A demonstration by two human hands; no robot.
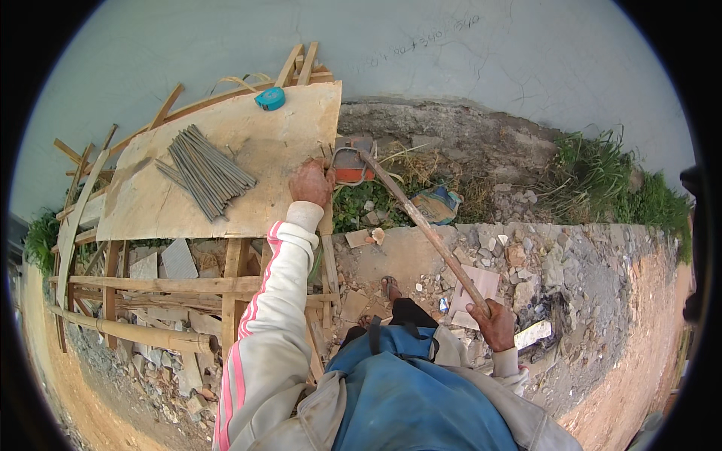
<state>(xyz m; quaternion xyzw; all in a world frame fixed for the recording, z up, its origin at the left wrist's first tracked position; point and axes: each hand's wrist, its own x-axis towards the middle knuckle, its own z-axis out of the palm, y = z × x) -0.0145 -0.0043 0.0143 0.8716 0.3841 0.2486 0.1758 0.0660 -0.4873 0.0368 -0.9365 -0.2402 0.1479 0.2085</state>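
Observation:
My left hand [310, 183] is closed at the plywood board's right edge, beside a red and grey metal tool [350, 171]; what its fingers hold is too small to make out. My right hand [490, 322] grips a long rusty metal handle [429, 233] that runs diagonally up to that tool. On the plywood board [278, 214] lie a bundle of grey steel rods [203, 169], left of my left hand, and a teal tape measure [270, 98] toward the back.
A grey wall [466, 52] runs behind the wooden framework [180, 284] that bears the board. Weeds [587, 169] grow along the wall's foot. Broken rubble [526, 263] and loose tile pieces cover the ground around my sandalled feet [391, 289].

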